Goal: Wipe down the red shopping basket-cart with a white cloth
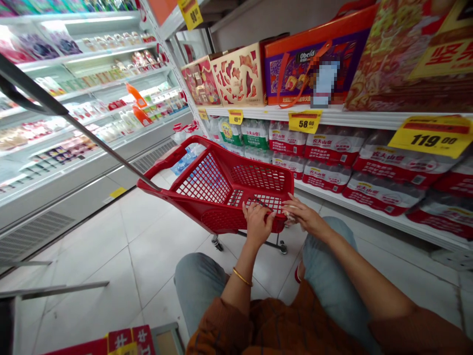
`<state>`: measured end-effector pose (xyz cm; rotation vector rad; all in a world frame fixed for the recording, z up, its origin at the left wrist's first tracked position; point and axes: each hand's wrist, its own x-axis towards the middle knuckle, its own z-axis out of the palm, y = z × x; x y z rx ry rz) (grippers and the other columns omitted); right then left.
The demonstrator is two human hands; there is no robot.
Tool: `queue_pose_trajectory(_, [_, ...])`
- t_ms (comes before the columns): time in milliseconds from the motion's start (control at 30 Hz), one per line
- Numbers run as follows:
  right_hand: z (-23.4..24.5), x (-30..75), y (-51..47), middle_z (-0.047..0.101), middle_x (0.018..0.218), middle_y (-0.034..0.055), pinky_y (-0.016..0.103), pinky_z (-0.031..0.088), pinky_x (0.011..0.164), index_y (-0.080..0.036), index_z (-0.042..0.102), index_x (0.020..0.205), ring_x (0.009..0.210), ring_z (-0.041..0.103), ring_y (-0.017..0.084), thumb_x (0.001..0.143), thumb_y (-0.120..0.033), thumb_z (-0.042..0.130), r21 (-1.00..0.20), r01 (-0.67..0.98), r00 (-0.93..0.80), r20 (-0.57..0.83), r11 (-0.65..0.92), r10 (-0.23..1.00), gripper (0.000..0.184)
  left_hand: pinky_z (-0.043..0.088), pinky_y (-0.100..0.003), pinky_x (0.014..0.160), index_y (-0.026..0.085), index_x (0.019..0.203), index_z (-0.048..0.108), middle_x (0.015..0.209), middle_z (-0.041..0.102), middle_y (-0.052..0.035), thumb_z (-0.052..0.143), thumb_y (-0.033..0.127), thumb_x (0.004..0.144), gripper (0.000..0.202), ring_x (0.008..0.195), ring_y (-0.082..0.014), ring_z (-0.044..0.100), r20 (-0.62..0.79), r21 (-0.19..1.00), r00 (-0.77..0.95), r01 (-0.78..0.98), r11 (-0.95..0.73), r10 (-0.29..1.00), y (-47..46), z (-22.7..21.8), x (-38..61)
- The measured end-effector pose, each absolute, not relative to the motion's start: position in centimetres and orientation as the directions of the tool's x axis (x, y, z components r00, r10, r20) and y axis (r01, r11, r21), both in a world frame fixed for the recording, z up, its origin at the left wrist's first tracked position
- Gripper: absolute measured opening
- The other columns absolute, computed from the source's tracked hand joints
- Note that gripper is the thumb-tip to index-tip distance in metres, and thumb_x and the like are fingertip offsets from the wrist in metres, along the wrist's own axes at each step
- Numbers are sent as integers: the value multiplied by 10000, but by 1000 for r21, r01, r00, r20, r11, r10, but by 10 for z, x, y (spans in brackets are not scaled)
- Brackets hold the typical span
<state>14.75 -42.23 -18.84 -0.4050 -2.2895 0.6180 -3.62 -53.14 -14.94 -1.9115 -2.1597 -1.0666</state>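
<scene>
A red plastic shopping cart (pixel 216 183) on small wheels stands in front of my knees, its mesh basket tilted in this view. My left hand (pixel 257 222) lies at the near rim of the basket, fingers bent over it and thumb along the edge. At the near right corner is my right hand (pixel 305 215), its fingers curled around a small pale, mottled item (pixel 290 217) that I cannot make out. The fingertips of both hands are a short way apart. A gold bangle (pixel 242 277) circles my left wrist.
On the right, a shelf (pixel 332 117) bears gift boxes (pixel 240 76) above shrink-wrapped water bottles (pixel 328 175). A chilled display case (pixel 92 84) runs along the left. A grey pole (pixel 107 155) slants down to the cart handle. Red boxes (pixel 125 340) sit at bottom left.
</scene>
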Motion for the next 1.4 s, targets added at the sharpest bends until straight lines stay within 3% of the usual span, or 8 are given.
queue_pose_trajectory(233, [-187,125,-444,664,1152,94,560,369,1094,-279,585,1284,1366,423,256,976,-276,457,-475,110,-657,625,873,422,333,80,-547,1165,247,811,662,851,686,-1,583,357,886,155,1054,-228,536,492,452,-225,892,-26,841,-534,-149,-38])
queue_pose_trajectory(500, [-201,135,-411,670,1144,104,511,396,1086,-230,638,1210,1327,472,254,975,-312,453,-420,25,-714,628,907,310,310,89,-559,1155,249,788,664,836,696,4,609,332,862,123,1051,-235,535,483,475,-235,880,-27,844,-532,-147,-41])
queue_pose_trajectory(733, [-197,139,-395,661,1169,98,570,339,1103,-247,666,1166,1331,468,270,974,-333,454,-465,9,-786,544,885,294,298,118,-563,1143,257,791,670,821,693,3,617,335,849,110,1062,-245,530,477,470,-236,882,-19,847,-533,-144,-45])
queue_pose_trajectory(1000, [-183,138,-390,655,1167,104,554,324,1113,-238,677,1144,1349,437,263,983,-374,421,-513,36,-823,472,858,316,332,80,-552,1150,258,785,674,816,690,17,601,340,859,132,1072,-235,518,464,474,-211,880,-40,860,-539,-143,-56])
queue_pose_trajectory(1167, [-181,131,-394,670,1093,109,494,417,1044,-218,692,1113,1213,548,246,975,-380,436,-466,33,-831,478,884,283,333,104,-535,1152,260,768,673,783,685,23,606,347,851,138,1057,-224,526,467,469,-190,881,-60,864,-546,-140,-65])
queue_pose_trajectory(1400, [-190,121,-411,666,1019,75,488,352,1078,-241,686,1089,1002,610,190,942,-355,514,-383,58,-797,538,922,274,253,128,-524,1153,264,735,669,743,666,20,610,338,834,137,1044,-219,539,460,470,-181,880,-66,869,-557,-137,-77])
